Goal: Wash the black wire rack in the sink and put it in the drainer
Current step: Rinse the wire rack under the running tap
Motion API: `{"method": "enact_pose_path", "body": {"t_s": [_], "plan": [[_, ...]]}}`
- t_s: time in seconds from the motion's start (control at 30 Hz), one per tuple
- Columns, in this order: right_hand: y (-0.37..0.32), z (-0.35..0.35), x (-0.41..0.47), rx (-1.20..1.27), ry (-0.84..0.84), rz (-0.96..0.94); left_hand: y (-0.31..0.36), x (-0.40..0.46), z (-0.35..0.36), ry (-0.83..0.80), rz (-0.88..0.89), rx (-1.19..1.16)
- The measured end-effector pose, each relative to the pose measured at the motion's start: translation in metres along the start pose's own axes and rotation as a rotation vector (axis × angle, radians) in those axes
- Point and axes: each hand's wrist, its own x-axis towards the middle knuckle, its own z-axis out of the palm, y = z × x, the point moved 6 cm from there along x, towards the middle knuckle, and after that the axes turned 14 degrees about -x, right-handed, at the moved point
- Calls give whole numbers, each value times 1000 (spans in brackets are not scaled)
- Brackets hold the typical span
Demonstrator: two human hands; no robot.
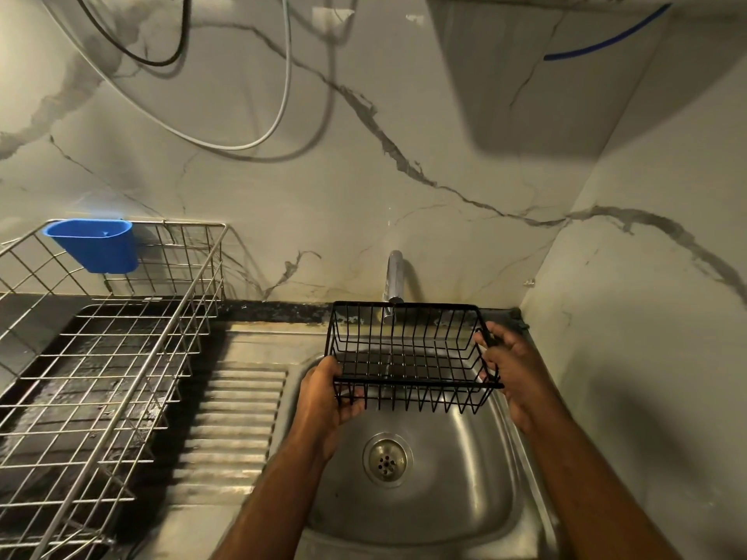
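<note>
The black wire rack point(408, 357) is held level above the steel sink point(477, 478), right under the chrome tap point(394, 276). My left hand point(327, 398) grips its near left corner, fingers curled round the wires. Its right end is gripped by my right hand point(509, 369), with fingers hooked over the rim. A thin stream of water seems to fall from the tap through the rack. The silver wire drainer point(121, 357) stands on the counter to the left, with nothing in it.
A blue plastic cup point(97, 246) hangs on the drainer's back rim. The ribbed draining board point(234, 430) lies between drainer and sink bowl. The drain point(387, 460) sits at the bowl's centre. Marble walls close in behind and on the right; cables hang above.
</note>
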Motion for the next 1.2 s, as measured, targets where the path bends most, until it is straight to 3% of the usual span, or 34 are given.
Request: {"method": "enact_pose_path", "body": {"t_s": [1.2], "plan": [[-1, 4, -9, -31, 2, 18, 5, 0, -4, -27, 85, -14]]}}
